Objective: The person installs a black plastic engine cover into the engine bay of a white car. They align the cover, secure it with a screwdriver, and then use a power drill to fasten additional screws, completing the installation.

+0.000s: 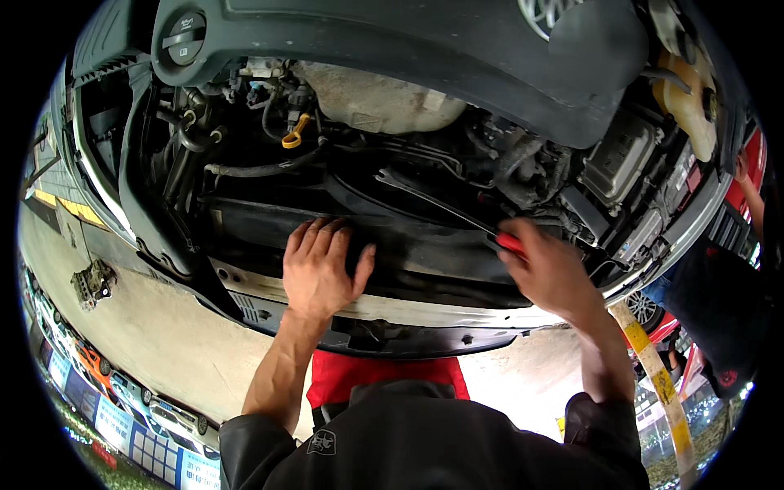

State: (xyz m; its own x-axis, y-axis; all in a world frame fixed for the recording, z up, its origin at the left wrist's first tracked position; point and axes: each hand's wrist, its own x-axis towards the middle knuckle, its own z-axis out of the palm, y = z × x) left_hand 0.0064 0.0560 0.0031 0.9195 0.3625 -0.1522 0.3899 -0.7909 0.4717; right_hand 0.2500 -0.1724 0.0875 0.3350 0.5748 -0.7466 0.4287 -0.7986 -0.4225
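Observation:
My right hand [545, 265] is closed round the red handle of a long-shafted pry tool [445, 206]. The thin metal shaft slants up and left over the black fan shroud [351, 194], and its broader, fork-like tip lies above the dark gap behind the shroud. Whether that tip touches anything, I cannot tell. At the front of the engine bay my left hand [317, 265] rests palm down on the black radiator top, fingers stretched forward and thumb apart, holding nothing. A yellow dipstick handle [295, 133] stands up beyond my left hand.
A black engine cover [392, 41] with an oil cap [183, 37] spans the far side. At right are a metal-cased control unit [621, 159] and a yellowish fluid tank [688, 102]. The pale front crossmember [425, 310] runs before me. Another person [710, 302] is at the right.

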